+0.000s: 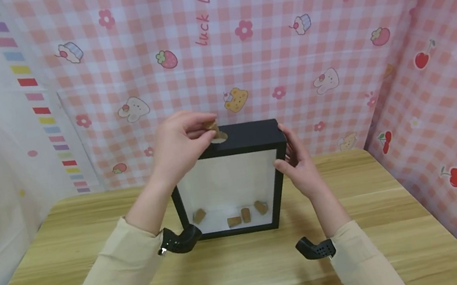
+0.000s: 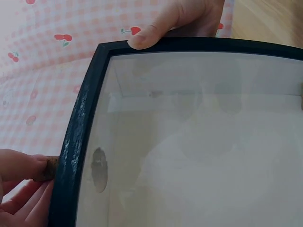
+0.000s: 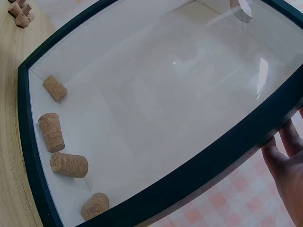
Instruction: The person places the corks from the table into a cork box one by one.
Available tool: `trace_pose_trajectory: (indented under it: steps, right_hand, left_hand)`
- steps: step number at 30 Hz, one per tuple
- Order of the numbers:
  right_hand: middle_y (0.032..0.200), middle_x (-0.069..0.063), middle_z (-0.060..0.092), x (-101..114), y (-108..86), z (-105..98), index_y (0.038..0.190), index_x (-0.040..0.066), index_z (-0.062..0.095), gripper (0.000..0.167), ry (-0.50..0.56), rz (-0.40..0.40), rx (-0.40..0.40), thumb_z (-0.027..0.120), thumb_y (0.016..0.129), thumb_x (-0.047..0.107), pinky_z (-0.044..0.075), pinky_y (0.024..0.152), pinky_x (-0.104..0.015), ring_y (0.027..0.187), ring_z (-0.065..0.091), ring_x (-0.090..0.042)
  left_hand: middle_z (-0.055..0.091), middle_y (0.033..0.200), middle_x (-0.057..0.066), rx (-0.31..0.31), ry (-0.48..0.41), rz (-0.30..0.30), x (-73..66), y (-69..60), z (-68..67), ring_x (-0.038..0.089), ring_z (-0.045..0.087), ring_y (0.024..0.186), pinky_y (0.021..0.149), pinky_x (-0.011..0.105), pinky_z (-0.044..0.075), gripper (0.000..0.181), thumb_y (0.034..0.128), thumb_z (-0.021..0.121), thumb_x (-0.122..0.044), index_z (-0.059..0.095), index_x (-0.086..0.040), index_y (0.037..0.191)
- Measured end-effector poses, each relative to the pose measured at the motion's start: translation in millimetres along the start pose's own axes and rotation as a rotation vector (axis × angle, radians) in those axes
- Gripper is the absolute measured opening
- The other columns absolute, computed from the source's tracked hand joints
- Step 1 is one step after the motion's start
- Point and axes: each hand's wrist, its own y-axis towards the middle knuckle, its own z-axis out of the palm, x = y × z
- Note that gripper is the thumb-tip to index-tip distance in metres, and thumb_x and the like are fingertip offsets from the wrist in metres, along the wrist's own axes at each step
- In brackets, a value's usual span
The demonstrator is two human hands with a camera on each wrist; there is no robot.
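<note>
Perhaps, on the wood-grained tabletop [image 1: 232, 281], the upright black box [image 1: 251, 134] could slide or tip if the right hand [image 1: 302, 170], whose grip holds its side edge with the thumb in front, pushes unevenly, and the left hand [image 1: 177, 145], whose grip pinches one cork [image 1: 212, 126] at the round hole [image 1: 221, 138] on top, could lose it outside if it meets the rim tilted. As materials, we see a smooth dark frame [image 1: 233, 232] around a flat clear pane [image 1: 230, 182], and, smallest, grainy, slightly tapered corks [image 3: 51, 132] lying inside at the bottom.
</note>
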Motion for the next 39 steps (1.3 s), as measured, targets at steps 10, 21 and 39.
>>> trace_pose_trajectory:
  steps: [10,21,39]
  right_hand:
    - [0.148,0.001,0.045,-0.1,-0.9,0.4,0.153,0.026,0.038,0.067,0.019,-0.004,0.005,0.070,0.095,0.018,0.046,0.091,-0.025,0.125,0.048,-0.016]
    - [0.148,0.001,0.045,0.0,-1.1,0.5,0.154,0.026,0.037,0.069,0.020,-0.003,0.008,0.071,0.094,0.023,0.046,0.090,-0.024,0.124,0.049,-0.016]
    - [0.145,0.002,0.048,0.5,0.1,0.9,0.153,0.026,0.038,0.067,0.018,-0.022,0.009,0.071,0.094,0.018,0.047,0.087,-0.023,0.118,0.051,-0.014]
  left_hand:
    - [0.068,0.109,0.012,0.021,0.181,0.029,1.0,3.9,6.9,0.020,0.069,0.096,0.081,0.023,0.056,0.025,0.0877,0.074,0.001,0.074,0.000,0.113]
    - [0.070,0.115,0.010,0.054,0.204,0.048,-2.8,0.0,2.0,0.021,0.069,0.098,0.084,0.030,0.056,0.030,0.0877,0.076,-0.006,0.073,-0.003,0.117]
    - [0.071,0.116,0.006,0.121,0.063,-0.044,-10.8,-25.8,-30.1,0.018,0.068,0.102,0.086,0.038,0.056,0.033,0.0879,0.076,-0.006,0.072,-0.004,0.120]
